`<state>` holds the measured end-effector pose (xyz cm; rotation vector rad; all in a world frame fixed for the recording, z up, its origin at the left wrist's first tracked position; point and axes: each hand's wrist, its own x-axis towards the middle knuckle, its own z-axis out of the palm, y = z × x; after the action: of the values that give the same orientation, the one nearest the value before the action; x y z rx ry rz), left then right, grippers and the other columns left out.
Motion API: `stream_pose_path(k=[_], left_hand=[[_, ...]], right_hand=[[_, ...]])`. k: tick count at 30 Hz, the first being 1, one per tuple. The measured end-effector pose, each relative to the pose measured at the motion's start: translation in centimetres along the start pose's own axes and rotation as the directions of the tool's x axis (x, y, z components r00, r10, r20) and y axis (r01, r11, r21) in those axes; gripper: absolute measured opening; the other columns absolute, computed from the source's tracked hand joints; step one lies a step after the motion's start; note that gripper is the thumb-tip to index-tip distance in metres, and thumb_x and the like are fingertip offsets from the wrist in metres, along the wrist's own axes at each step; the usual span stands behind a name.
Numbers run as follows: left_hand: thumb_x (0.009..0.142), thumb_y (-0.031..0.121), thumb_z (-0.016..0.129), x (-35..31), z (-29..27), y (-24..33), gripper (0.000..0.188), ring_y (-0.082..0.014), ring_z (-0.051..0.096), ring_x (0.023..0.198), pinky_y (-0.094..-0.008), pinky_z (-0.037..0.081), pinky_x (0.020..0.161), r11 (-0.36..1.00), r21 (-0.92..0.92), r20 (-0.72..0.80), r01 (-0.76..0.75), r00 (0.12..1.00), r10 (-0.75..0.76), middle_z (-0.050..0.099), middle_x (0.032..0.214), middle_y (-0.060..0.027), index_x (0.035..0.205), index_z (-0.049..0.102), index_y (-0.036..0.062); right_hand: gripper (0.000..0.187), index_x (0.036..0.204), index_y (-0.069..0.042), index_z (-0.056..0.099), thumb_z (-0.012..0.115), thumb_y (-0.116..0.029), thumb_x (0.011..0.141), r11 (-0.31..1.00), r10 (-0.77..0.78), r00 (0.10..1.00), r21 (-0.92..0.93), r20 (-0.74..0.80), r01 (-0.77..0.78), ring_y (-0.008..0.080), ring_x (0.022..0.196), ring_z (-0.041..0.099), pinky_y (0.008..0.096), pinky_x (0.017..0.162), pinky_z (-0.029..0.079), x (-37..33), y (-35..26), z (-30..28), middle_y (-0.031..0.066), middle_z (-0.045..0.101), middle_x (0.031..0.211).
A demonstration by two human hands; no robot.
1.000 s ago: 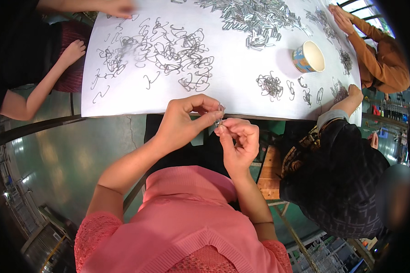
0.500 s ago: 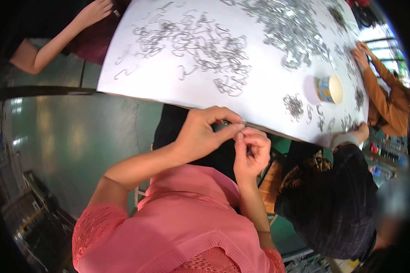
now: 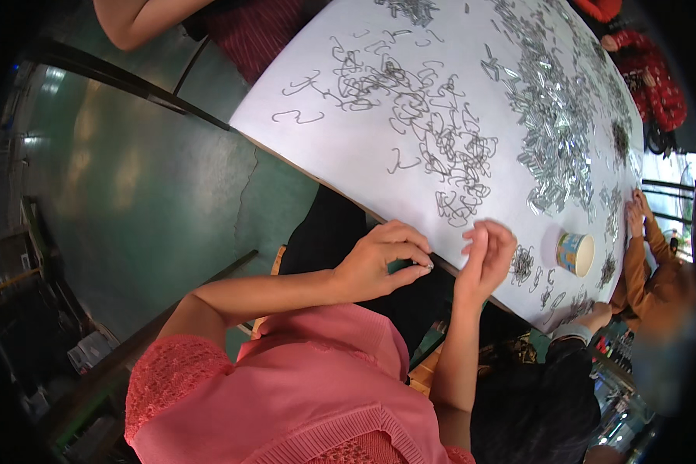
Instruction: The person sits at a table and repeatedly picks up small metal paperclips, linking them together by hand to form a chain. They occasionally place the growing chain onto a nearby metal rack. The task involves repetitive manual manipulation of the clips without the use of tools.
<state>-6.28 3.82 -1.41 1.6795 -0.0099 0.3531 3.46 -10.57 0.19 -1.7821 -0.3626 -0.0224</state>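
Note:
My left hand [image 3: 383, 261] is held over my lap by the table edge, thumb and forefinger pinched together. A tiny shiny piece shows at those fingertips, too small to name. My right hand [image 3: 485, 259] is raised apart from it, at the near edge of the white table [image 3: 325, 158]. Its fingers are loosely curled and apart, slightly blurred, with nothing visible in them. Just beyond my right hand lies a loose spread of thin S-shaped wire hooks [image 3: 456, 147].
Small shiny strips [image 3: 553, 139] form a heap farther right. A patterned paper cup [image 3: 576, 255] stands near a small pile of dark wire pieces [image 3: 523, 265]. A co-worker's hand [image 3: 595, 317] rests at the right edge; other people sit around the table.
My right hand has come away from my left and moved right, up to the table edge. My left hand keeps its pinch. The whole view has turned and shifted.

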Motion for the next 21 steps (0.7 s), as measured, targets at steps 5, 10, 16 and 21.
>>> stream_pose_path(k=[5,10,16,21], left_hand=[[0.075,0.009,0.075,-1.3,-0.3,-1.7,0.014,-0.0204,0.058,0.098,-0.0341,0.044,0.084,0.997,0.077,0.010,-0.001,1.000,0.000,0.064,0.100,-0.0002,0.087,0.070,0.0103],[0.076,0.011,0.074,-1.8,-0.4,-2.4,0.013,-0.0202,0.058,0.098,-0.0342,0.043,0.083,0.994,0.109,-0.003,-0.021,1.000,0.022,0.063,0.101,0.0011,0.088,0.069,0.0119],[0.078,0.014,0.072,-2.0,-0.4,-2.8,0.009,-0.0184,0.057,0.096,-0.0327,0.040,0.081,0.994,0.105,-0.028,-0.036,0.999,0.040,0.062,0.098,0.0016,0.087,0.068,0.0127],[0.077,0.014,0.073,-2.1,-0.5,-3.4,0.011,-0.0184,0.057,0.097,-0.0332,0.041,0.081,0.995,0.093,-0.023,-0.025,0.999,0.028,0.062,0.099,0.0016,0.088,0.068,0.0128]], right_hand=[[0.007,0.092,-0.005,0.062,0.062,-0.009,0.086,0.959,-0.149,0.896,-0.160,0.418,0.234,0.0193,0.071,0.059,0.0303,0.062,0.046,7.7,-1.0,8.5,0.0065,0.060,0.084],[0.011,0.089,-0.005,0.065,0.066,-0.012,0.081,0.857,-0.146,0.721,-0.278,0.677,0.434,0.0252,0.078,0.062,0.0356,0.071,0.049,11.8,-0.6,17.8,0.0092,0.062,0.087],[0.011,0.087,-0.006,0.065,0.066,-0.015,0.081,0.736,-0.060,0.683,-0.430,0.728,0.523,0.0273,0.082,0.062,0.0388,0.072,0.049,12.9,0.3,21.9,0.0100,0.061,0.087],[0.007,0.083,-0.006,0.063,0.063,-0.013,0.083,0.646,-0.073,0.657,-0.466,0.750,0.604,0.0302,0.082,0.061,0.0417,0.072,0.048,12.8,1.1,22.4,0.0104,0.061,0.089]])
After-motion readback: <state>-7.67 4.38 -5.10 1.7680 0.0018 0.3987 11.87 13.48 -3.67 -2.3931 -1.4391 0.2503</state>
